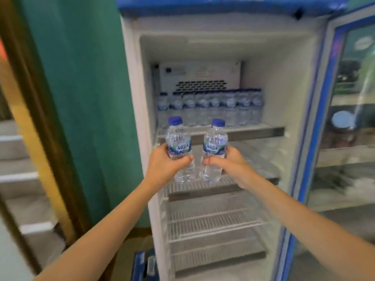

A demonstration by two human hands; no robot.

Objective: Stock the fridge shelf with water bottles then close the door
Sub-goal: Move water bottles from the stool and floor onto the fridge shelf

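While each grip is clenched round one bottle, both bottles hang upright before the open fridge point(129, 98), near the front edge of the top shelf point(253, 131). Left grip point(162, 165) wraps the left bottle point(179, 147) below its label. Right grip point(229, 163) wraps the right bottle point(215, 149) the same way. Thumbs face each other; the bottles are near but apart.

A stocked row point(211, 106) stands at the back of that shelf, caps up, with shelf showing in front of it. My guess at the step: carry both in and set them ahead of the row. To do it well, I'd keep them upright, lift the bases over the shelf lip, land them just beside the row without knocking it, and let go only once each base sits flat. The door point(345, 118) stands open at right, not yet closed.

Hard to tell: blur hides the row's count and depth. My fingers are behind the bottles. A blue thing point(142, 264) at the fridge's foot is unidentifiable.
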